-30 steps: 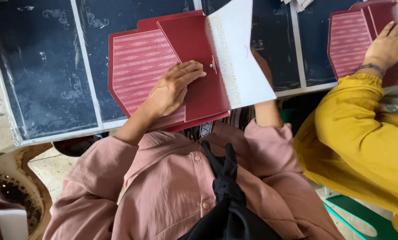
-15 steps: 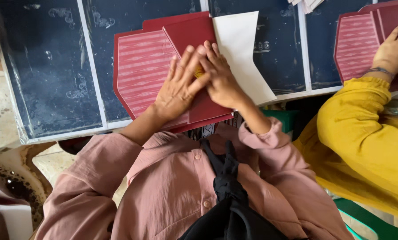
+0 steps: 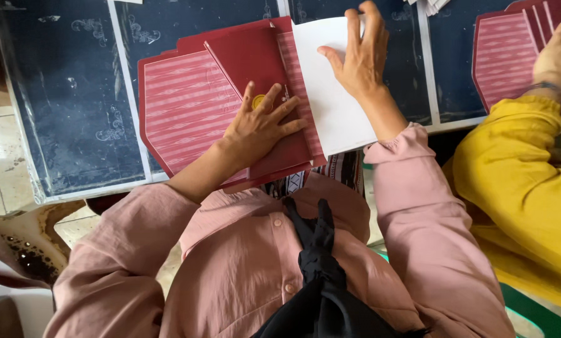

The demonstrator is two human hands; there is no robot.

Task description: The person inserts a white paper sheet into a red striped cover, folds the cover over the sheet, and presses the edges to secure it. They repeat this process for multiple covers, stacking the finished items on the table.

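The left hand (image 3: pixel 261 128) lies flat with fingers spread on the red card folder (image 3: pixel 186 112) on the dark worktop (image 3: pixel 61 106). The right hand (image 3: pixel 358 59) presses flat on the white sheet (image 3: pixel 330 119) just beside it.

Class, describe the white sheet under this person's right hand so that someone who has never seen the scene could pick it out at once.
Start at the dark blue table and find the dark red folded card lying open near its front edge. The white sheet lies along that card's right side, under the right hand. It is the only plain white, unpatterned piece there; its neighbours are red, some striped.
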